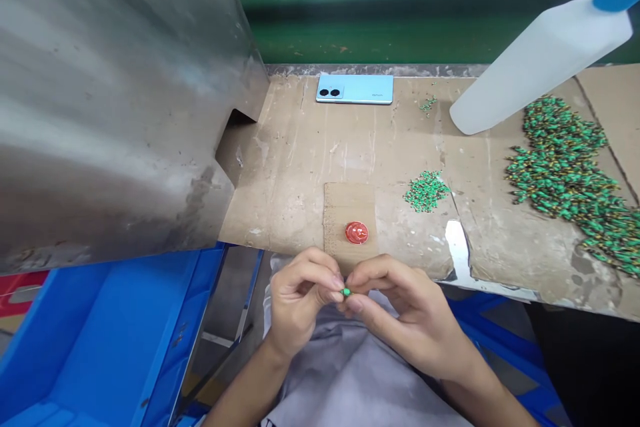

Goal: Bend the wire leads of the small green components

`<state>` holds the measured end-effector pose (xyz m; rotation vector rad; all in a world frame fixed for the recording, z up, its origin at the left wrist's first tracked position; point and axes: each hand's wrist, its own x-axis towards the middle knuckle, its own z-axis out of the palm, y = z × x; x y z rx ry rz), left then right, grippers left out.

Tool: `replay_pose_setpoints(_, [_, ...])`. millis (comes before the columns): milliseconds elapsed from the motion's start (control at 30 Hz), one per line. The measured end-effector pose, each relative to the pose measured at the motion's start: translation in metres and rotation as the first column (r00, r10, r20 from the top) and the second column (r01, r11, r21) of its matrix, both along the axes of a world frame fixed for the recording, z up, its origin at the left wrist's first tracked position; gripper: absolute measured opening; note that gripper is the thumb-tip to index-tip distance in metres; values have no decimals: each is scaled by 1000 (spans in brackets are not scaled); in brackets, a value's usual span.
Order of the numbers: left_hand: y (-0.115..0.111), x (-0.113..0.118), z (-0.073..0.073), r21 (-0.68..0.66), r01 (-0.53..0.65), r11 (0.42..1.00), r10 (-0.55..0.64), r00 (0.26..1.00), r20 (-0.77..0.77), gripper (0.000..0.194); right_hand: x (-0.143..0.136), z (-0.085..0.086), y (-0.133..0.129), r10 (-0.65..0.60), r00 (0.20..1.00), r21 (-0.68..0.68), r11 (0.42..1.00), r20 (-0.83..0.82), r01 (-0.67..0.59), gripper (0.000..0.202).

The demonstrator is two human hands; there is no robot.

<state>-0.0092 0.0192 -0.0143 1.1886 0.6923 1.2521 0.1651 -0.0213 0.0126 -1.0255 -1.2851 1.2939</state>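
My left hand [305,293] and my right hand [405,313] meet in front of my lap, just off the table's front edge. Both pinch a tiny green piece [346,291] between thumb and fingers; most of it is hidden by the fingertips. Just beyond them, a red oval dish or lid with glossy contents [357,232] rests on a small cardboard piece [349,203]. To its right lies a small pile of tiny green parts [427,191]. Farther right spreads a large heap of green pieces with dark and yellowish ends [565,167].
A light blue phone [367,89] lies at the back of the cardboard-covered table [285,167]. A white bottle with a blue cap [540,67] stands at right. A metal housing [125,93] walls off the left, above a blue crate [115,320]. A few green bits [428,104] lie near the bottle.
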Motion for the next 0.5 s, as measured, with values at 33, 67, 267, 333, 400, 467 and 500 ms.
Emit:
replay_pose_setpoints(33, [1,-1,0,48,0,999,1,1000,-20,6,0,1,0,6,1000,-12,1000,-24,-6,10])
replay_pose_setpoints(67, [1,-1,0,92,2,996,1,1000,-29,6,0,2,0,13,999,-20,1000,-52,-14,10])
replay_pose_setpoints(267, [-2,-1,-5,-13,38,999,-37,998,51,6,0,5,2,50,989,-35,998,-137,-56,14])
replay_pose_setpoints(333, [-3,1,-6,-84,29,996,-22,996,83,12,0,5,3,43,990,-31,998,-137,-48,16])
replay_pose_setpoints(400, [-4,2,-6,-129,19,992,-5,995,102,17,-1,5,3,40,990,-24,999,-135,-43,18])
replay_pose_setpoints(467, [-3,3,-6,-152,28,988,-10,993,119,16,-1,4,3,39,990,-23,999,-136,-43,20])
replay_pose_setpoints(500, [-3,3,-6,-154,38,987,-18,992,129,15,-1,4,3,40,990,-22,999,-135,-44,20])
